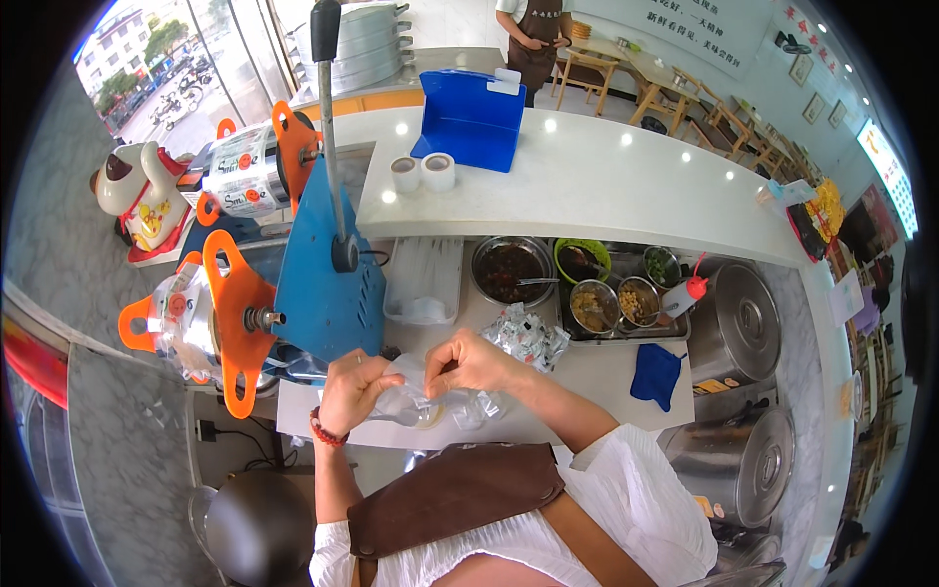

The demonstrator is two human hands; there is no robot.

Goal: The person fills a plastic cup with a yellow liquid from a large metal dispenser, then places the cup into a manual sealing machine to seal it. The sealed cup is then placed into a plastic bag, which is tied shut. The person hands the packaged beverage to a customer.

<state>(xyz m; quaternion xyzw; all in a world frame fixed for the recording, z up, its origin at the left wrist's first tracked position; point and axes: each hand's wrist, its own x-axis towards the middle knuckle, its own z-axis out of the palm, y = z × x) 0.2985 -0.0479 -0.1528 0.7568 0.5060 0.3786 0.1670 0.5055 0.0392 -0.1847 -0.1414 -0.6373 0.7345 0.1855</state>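
My left hand (357,389), with a red bead bracelet at the wrist, pinches one side of a clear plastic bag (405,378). The fingers of my right hand (458,359) grip the bag's other side, so it is held up between both hands. Under the hands, on the white worktop (601,381), lies more clear plastic, and a pale round rim shows through it; what it belongs to I cannot tell. A crumpled clear wrapper (477,409) rests just right of it. Beyond my right wrist sits a heap of small silvery packets (524,334).
A blue cup-sealing machine (323,293) with orange film-roll holders stands at left. Further back are a translucent tub (424,293), a bowl of dark sauce (506,282) and a tray (627,339) of condiment bowls. A blue cloth (655,376) and steel pots (737,323) are right. Someone (535,37) stands behind the counter.
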